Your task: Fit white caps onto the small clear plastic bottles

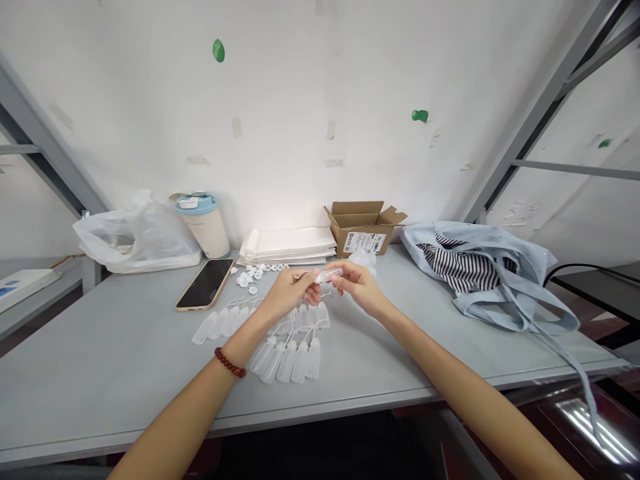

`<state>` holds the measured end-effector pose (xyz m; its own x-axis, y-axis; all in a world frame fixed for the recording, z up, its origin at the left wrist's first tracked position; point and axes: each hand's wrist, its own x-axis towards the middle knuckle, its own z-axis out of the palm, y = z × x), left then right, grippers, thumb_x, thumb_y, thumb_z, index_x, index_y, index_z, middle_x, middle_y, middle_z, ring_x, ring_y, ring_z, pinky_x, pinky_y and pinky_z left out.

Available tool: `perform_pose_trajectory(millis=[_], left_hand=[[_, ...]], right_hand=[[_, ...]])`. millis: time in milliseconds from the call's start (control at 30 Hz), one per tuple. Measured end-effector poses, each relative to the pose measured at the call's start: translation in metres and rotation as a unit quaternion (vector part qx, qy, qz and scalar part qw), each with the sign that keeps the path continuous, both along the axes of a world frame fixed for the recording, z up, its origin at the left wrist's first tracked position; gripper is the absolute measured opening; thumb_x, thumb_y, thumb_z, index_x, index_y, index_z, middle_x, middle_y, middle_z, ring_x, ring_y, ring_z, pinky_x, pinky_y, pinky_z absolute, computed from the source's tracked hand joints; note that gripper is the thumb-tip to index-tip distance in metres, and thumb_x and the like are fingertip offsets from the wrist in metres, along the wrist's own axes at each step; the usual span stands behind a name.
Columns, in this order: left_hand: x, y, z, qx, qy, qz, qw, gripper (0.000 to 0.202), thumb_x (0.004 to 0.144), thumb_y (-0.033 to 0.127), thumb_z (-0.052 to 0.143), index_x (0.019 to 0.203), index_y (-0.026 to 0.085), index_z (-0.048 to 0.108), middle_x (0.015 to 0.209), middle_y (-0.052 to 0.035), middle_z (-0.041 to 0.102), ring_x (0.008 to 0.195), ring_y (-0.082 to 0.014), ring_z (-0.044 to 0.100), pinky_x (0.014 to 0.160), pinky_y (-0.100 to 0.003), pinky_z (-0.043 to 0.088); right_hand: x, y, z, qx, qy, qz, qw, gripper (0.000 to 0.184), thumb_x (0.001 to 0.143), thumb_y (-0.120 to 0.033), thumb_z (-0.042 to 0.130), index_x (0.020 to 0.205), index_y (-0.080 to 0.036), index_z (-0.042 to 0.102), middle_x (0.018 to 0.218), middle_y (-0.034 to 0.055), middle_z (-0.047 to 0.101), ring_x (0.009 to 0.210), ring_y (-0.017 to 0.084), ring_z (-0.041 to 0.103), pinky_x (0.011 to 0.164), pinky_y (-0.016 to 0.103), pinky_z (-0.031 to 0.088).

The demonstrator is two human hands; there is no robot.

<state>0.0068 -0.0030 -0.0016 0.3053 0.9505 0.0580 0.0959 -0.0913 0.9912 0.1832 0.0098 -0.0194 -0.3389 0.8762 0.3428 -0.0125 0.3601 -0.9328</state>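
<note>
Above the middle of the grey table, a small translucent squeeze bottle (330, 273) lies sideways between my two hands. My left hand (293, 288), with a red bead bracelet on its wrist, is closed on one end of it. The fingers of my right hand (364, 288) pinch the other end. Below my hands, several similar bottles with thin, stringy tops lie in rows: a front group (286, 362), a left group (220, 324), and one partly hidden behind my left hand. Loose white caps (249, 277) are scattered just behind my left forearm.
A phone (206, 285) lies left of the caps. Along the wall stand a white plastic bag (135, 233), a blue-lidded cup (206, 230), a stack of white envelopes (287, 243) and an open cardboard box (360, 233). A light blue cloth bag (520, 250) occupies the right side, its strap over the edge.
</note>
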Motion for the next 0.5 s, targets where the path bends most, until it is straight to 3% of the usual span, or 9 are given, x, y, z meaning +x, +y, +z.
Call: perform_pose_trajectory(millis=[267,500], left_hand=[[-0.0045,-0.0006,0.0002,-0.035,0.008,-0.049,0.998,0.047,0.079,0.056,0.053,0.071,0.011,0.061,0.057,-0.0040,0.059,0.049,-0.0137,0.058,0.050,-0.026,0.048],[0.0011,-0.0051,-0.0014,0.139,0.132,-0.002,0.981,0.040,0.086,0.045,0.044,0.058,0.017,0.053,0.052,-0.0008,0.059,0.049,-0.0132,0.056,0.055,-0.024,0.044]], right_hand=[[-0.0006,-0.0033,0.0028,0.021,-0.019,-0.033,0.999,0.026,0.075,-0.039,0.062,0.093,-0.020,0.065,0.071,0.0008,0.057,0.062,0.012,0.048,0.054,0.025,0.041],[-0.0036,-0.0049,0.0027,-0.040,0.007,-0.057,0.998,0.030,0.071,-0.044,0.063,0.084,-0.017,0.065,0.056,-0.0042,0.042,0.049,0.008,0.038,0.046,0.024,0.038]])
